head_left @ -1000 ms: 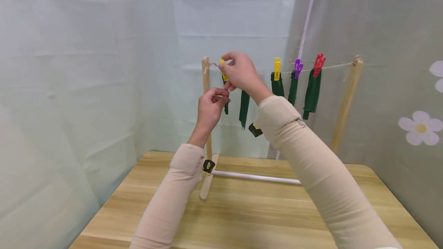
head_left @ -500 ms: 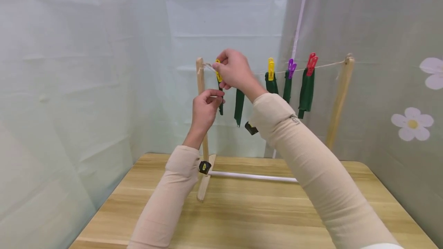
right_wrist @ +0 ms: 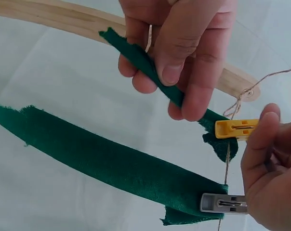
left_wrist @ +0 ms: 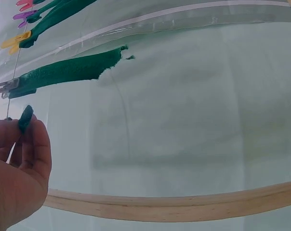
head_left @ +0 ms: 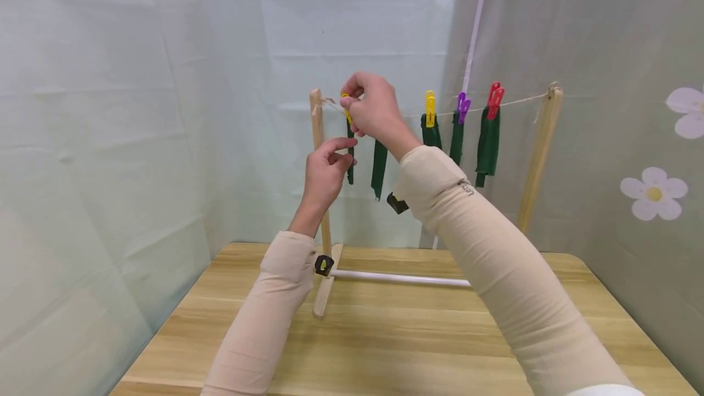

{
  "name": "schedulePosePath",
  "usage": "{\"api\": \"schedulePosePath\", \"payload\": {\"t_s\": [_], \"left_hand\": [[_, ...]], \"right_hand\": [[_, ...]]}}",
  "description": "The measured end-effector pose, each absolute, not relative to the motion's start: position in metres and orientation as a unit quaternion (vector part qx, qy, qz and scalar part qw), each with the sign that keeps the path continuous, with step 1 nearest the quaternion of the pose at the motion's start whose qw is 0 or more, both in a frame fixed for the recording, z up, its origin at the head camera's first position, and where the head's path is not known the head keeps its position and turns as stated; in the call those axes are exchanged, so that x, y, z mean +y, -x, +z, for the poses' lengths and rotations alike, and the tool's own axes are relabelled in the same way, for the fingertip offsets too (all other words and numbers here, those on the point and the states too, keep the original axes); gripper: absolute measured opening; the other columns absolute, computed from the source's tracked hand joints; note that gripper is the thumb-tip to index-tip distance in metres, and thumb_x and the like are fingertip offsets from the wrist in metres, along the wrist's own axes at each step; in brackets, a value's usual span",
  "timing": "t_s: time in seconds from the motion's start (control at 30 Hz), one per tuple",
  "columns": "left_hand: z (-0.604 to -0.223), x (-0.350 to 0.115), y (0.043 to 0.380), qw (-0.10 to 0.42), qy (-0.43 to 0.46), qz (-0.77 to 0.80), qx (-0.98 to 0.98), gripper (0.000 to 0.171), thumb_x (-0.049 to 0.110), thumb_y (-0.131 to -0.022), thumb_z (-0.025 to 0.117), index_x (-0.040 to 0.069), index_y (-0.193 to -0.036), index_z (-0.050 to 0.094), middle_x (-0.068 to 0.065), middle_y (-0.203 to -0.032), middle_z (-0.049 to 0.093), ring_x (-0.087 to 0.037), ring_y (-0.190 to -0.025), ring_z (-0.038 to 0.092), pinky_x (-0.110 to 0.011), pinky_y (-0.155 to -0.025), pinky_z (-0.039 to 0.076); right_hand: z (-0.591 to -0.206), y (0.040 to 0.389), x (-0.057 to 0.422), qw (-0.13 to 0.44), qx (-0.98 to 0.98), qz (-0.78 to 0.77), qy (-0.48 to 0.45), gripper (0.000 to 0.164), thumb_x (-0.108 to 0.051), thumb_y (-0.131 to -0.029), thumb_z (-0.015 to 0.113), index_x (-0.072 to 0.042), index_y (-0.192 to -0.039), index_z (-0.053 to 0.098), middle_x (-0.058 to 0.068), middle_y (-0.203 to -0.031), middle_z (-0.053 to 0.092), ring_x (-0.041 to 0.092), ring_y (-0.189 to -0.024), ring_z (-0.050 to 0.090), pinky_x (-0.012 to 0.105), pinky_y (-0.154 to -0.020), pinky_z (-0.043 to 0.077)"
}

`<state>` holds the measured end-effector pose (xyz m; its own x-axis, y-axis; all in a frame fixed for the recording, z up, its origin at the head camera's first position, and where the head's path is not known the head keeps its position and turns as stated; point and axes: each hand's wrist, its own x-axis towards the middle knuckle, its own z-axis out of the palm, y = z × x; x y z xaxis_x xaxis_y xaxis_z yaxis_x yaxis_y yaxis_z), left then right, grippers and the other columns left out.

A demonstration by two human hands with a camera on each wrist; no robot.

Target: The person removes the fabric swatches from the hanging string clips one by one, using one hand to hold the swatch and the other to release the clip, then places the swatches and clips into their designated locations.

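Observation:
My right hand (head_left: 376, 106) pinches a yellow clothespin (right_wrist: 232, 129) at its handle end. That clothespin sits on a twine line (right_wrist: 227, 166) over a narrow green cloth strip (right_wrist: 140, 60). Just below, my left hand (head_left: 326, 175) holds the hanging strip between thumb and fingers; the strip's free end sticks out past them. In the left wrist view only a small green tip shows above the fingers of the left hand (left_wrist: 27, 168). Beside it, a wider green cloth strip (right_wrist: 107, 154) hangs from a grey clothespin (right_wrist: 222, 203), close to my right hand.
Farther right on the line, yellow (head_left: 430, 109), purple (head_left: 463, 107) and red (head_left: 495, 100) clothespins hold green cloth pieces. Wooden posts stand left (head_left: 318, 121) and right (head_left: 541, 157), with a white rod (head_left: 401, 277) low between them on the wooden table (head_left: 385, 347).
The view has shifted slightly. My right hand has risen a little and the yellow clothespin leans more. My left index finger has lifted away from the thumb somewhat.

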<state>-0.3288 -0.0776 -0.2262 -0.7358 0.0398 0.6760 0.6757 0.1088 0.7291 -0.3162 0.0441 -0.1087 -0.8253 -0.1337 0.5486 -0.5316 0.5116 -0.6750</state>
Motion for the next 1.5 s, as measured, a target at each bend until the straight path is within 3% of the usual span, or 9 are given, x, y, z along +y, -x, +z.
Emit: {"api": "schedulePosePath", "payload": {"t_s": [0.37, 0.63, 0.8, 1.1, 1.3, 1.5], "left_hand": [[-0.231, -0.087, 0.326, 0.25, 0.285, -0.595, -0.709, 0.035, -0.006, -0.097, 0.054, 0.001, -0.129, 0.067, -0.007, -0.133, 0.06, -0.037, -0.087, 0.066, -0.025, -0.069, 0.049], [-0.235, -0.094, 0.321, 0.247, 0.303, -0.594, -0.703, 0.041, -0.009, -0.097, 0.053, 0.001, -0.135, 0.064, -0.008, -0.138, 0.057, -0.039, -0.086, 0.063, -0.026, -0.076, 0.051], [-0.239, -0.097, 0.317, 0.246, 0.333, -0.585, -0.697, 0.045, -0.011, -0.095, 0.052, -0.002, -0.138, 0.059, -0.012, -0.142, 0.052, -0.037, -0.081, 0.062, -0.025, -0.073, 0.05], [-0.256, -0.111, 0.307, 0.226, 0.359, -0.571, -0.702, 0.049, -0.012, -0.095, 0.051, -0.004, -0.143, 0.053, -0.014, -0.15, 0.044, -0.026, -0.077, 0.058, -0.022, -0.07, 0.048], [-0.264, -0.118, 0.297, 0.199, 0.367, -0.568, -0.71, 0.052, -0.012, -0.096, 0.051, -0.003, -0.147, 0.049, -0.012, -0.154, 0.038, -0.021, -0.076, 0.056, -0.024, -0.073, 0.05], [-0.272, -0.122, 0.291, 0.162, 0.376, -0.567, -0.715, 0.056, -0.014, -0.095, 0.05, -0.003, -0.15, 0.044, -0.013, -0.158, 0.032, -0.019, -0.077, 0.052, -0.024, -0.073, 0.051]], "right_hand": [[-0.117, 0.316, 0.048, 0.342, -0.745, 0.511, -0.259, 0.006, -0.01, -0.101, 0.062, -0.005, -0.099, 0.065, 0.005, -0.091, 0.06, 0.025, -0.054, 0.057, 0.031, -0.053, 0.051], [-0.123, 0.302, 0.055, 0.306, -0.726, 0.541, -0.294, 0.012, -0.009, -0.101, 0.06, -0.002, -0.111, 0.062, 0.006, -0.103, 0.059, 0.029, -0.056, 0.057, 0.033, -0.06, 0.056], [-0.135, 0.285, 0.073, 0.271, -0.74, 0.54, -0.297, 0.021, -0.009, -0.101, 0.06, -0.002, -0.121, 0.06, 0.008, -0.111, 0.059, 0.028, -0.06, 0.058, 0.032, -0.062, 0.056], [-0.165, 0.266, 0.113, 0.236, -0.755, 0.552, -0.266, 0.026, -0.015, -0.1, 0.066, -0.002, -0.122, 0.064, 0.011, -0.108, 0.06, 0.032, -0.068, 0.063, 0.028, -0.061, 0.057], [-0.183, 0.257, 0.139, 0.239, -0.752, 0.563, -0.246, 0.026, -0.013, -0.097, 0.07, 0.0, -0.119, 0.066, 0.013, -0.092, 0.056, 0.025, -0.064, 0.06, 0.028, -0.06, 0.057], [-0.204, 0.245, 0.166, 0.249, -0.757, 0.557, -0.235, 0.027, -0.01, -0.094, 0.072, 0.001, -0.118, 0.066, 0.015, -0.087, 0.065, 0.022, -0.06, 0.063, 0.03, -0.061, 0.058]]}}
